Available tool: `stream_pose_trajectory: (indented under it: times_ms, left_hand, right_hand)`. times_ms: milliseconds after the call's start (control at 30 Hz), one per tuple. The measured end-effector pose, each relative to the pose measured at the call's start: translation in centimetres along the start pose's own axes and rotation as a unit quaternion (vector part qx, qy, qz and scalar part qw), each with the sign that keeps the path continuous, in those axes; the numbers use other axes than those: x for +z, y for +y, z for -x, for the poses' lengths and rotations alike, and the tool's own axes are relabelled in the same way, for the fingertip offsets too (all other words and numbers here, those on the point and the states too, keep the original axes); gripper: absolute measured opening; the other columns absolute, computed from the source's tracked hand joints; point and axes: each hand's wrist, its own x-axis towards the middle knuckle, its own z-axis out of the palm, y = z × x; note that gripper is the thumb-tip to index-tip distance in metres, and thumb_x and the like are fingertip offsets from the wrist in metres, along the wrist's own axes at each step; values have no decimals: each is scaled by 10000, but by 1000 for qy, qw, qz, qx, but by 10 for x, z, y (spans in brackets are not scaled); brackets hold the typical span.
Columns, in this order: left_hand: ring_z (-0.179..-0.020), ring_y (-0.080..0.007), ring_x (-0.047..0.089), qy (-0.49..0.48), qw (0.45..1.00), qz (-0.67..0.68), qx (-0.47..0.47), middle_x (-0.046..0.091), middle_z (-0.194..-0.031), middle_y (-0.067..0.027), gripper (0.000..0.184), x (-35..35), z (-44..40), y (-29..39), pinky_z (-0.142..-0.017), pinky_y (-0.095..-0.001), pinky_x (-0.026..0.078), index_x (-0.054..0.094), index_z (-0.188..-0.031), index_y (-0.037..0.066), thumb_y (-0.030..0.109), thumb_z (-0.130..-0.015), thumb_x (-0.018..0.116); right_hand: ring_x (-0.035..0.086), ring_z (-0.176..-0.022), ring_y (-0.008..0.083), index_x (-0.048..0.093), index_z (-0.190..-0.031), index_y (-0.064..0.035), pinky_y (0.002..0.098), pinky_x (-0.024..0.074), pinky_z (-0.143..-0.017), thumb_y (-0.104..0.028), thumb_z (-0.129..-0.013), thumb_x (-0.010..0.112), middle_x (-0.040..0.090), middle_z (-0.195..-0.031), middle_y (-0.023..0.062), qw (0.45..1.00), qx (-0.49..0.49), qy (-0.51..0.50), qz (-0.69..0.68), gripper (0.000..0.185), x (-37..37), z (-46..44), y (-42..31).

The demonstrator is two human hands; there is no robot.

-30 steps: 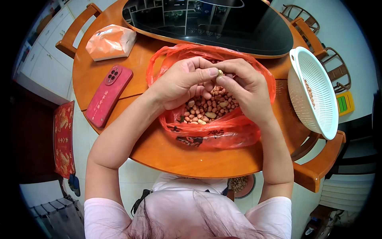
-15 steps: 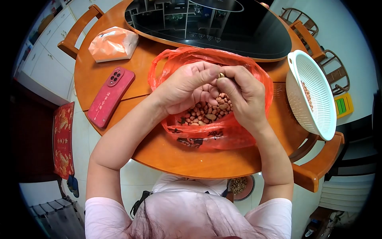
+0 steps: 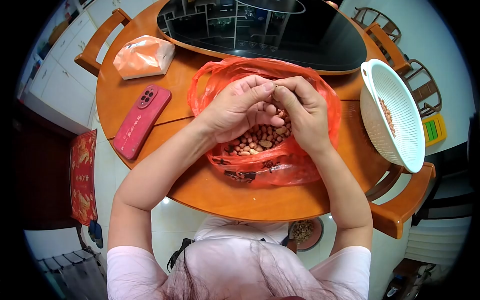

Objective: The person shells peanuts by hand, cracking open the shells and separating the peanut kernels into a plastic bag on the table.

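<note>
A red plastic bag (image 3: pixel 295 172) lies open on the wooden table, with reddish shelled peanuts (image 3: pixel 257 137) and a few tan pods inside. Over the bag, my left hand (image 3: pixel 240 107) has thumb and forefinger pinched together, its other fingers curled loosely. My right hand (image 3: pixel 307 110) meets it from the right, thumb and forefinger also closed. The two sets of fingertips touch. Whatever lies between them is mostly hidden and too small to name.
A white colander (image 3: pixel 395 115) holding peanuts stands tilted on the right. On the left are a red phone (image 3: pixel 141 122) and an orange tissue pack (image 3: pixel 145 57). A black turntable (image 3: pixel 265 30) fills the table's back. A bowl of shells (image 3: pixel 305 232) stands below the table edge.
The peanut pod seen between the fingertips earlier is now almost wholly hidden. My right hand has shifted slightly left and its fingers have closed further around the fingertips' meeting point.
</note>
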Motion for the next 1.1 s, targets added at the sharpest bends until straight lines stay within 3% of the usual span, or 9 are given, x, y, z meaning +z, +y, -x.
stream_pose_trajectory:
  times_ms: [167,367,500,700,833,967,1033,1067,1100]
  left_hand:
    - [-773,-94,612,-7,1000,-8,12,598,-927,-41,218,-4,-2,6,-745,-318,575,514,-1082,20,166,-924,552]
    - [-964,-120,577,-23,942,-329,58,562,-1095,-57,409,-8,5,28,-801,-262,514,471,-1232,22,97,-860,624]
    - [-1014,-119,553,-46,904,-412,100,561,-1108,-55,466,-5,7,29,-808,-257,501,461,-1257,23,37,-828,641]
    - [-951,-145,585,-46,941,-315,113,572,-1093,-92,421,-3,5,27,-774,-270,532,436,-1275,-4,93,-887,567]
    - [-912,-154,591,-10,995,-102,12,577,-1069,-105,379,15,7,28,-682,-252,551,442,-1261,-23,200,-955,456]
    - [-792,-120,572,33,998,-42,-25,579,-956,-74,369,13,3,25,-570,-206,509,519,-1158,-22,285,-972,430]
    - [-713,-93,534,79,993,-85,-29,568,-871,-43,345,8,5,24,-514,-178,455,575,-1062,-12,299,-963,461]
    - [-655,-65,467,104,991,-78,-29,533,-785,-7,287,11,6,24,-487,-162,386,605,-953,7,279,-945,513]
    - [-669,-64,478,97,981,-168,-27,541,-796,-10,259,9,5,24,-516,-170,404,604,-971,9,250,-943,515]
  right_hand:
    - [586,-845,77,634,-988,9,218,488,-745,-46,-902,547,634,-955,26,994,64,-21,-82,134,-7,-4,-9]
    - [588,-944,108,633,-1073,-7,230,465,-842,-33,-894,548,643,-1027,45,993,9,-117,22,201,-26,-10,-9]
    - [589,-941,111,636,-1074,-16,234,465,-843,-24,-886,552,643,-1019,43,990,-13,-121,64,206,-30,-13,-12]
    - [593,-904,130,642,-1063,-21,245,473,-802,-19,-871,566,637,-971,54,988,-90,-87,85,206,-25,-14,-10]
    - [591,-894,132,650,-1049,-23,241,469,-791,-38,-865,586,635,-961,57,956,-188,-91,205,195,-23,-15,-12]
    - [607,-797,145,659,-1027,-8,244,481,-731,-71,-854,602,654,-891,81,994,-36,-24,99,193,-31,-15,-16]
    - [639,-772,218,673,-960,-23,299,500,-710,-76,-829,602,671,-869,119,963,-39,-1,265,158,-43,-20,-12]
    - [642,-783,238,675,-940,-29,316,502,-714,-75,-822,603,672,-869,126,919,-66,3,388,146,-52,-20,-5]
    - [646,-795,258,677,-920,-35,333,504,-718,-74,-815,603,673,-868,132,858,-92,6,505,134,-56,-21,0]
